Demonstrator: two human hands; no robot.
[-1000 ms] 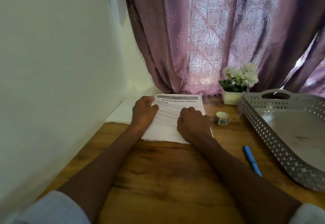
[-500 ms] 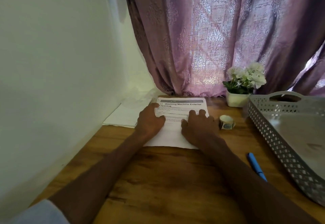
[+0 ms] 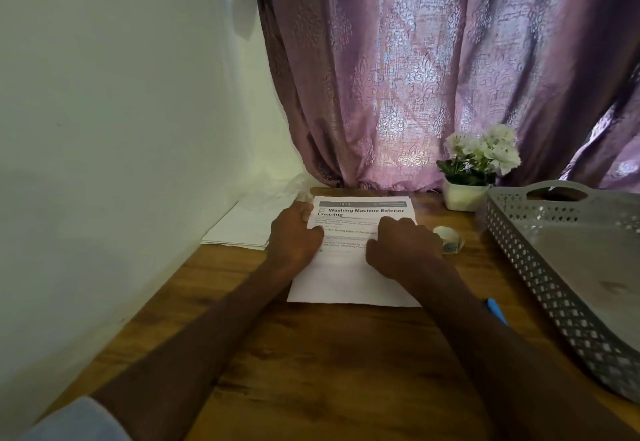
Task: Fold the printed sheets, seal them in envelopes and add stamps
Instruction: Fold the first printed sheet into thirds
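Note:
A printed sheet (image 3: 349,278) headed "Washing Machine Exterior Cleaning" lies flat on the wooden table (image 3: 311,371), straight ahead of me. My left hand (image 3: 294,236) holds its left edge, thumb on top of the paper and fingers curled at the side. Bent fingertips of my right hand (image 3: 401,246) press down on the sheet's right half. To the left, against the wall, sits a stack of white envelopes (image 3: 249,226). A small roll of stamps (image 3: 450,239) lies just right of my right hand.
A blue pen (image 3: 497,311) lies on the table, partly hidden behind my right forearm. A grey perforated tray (image 3: 540,278) fills the right side. A white pot of white flowers (image 3: 464,194) stands before the purple curtain. A white wall closes off the left.
Both hands have slid from the sheet's far part toward its middle. My left hand left the top left corner for the left edge. The sheet's near edge now lies slightly closer to me.

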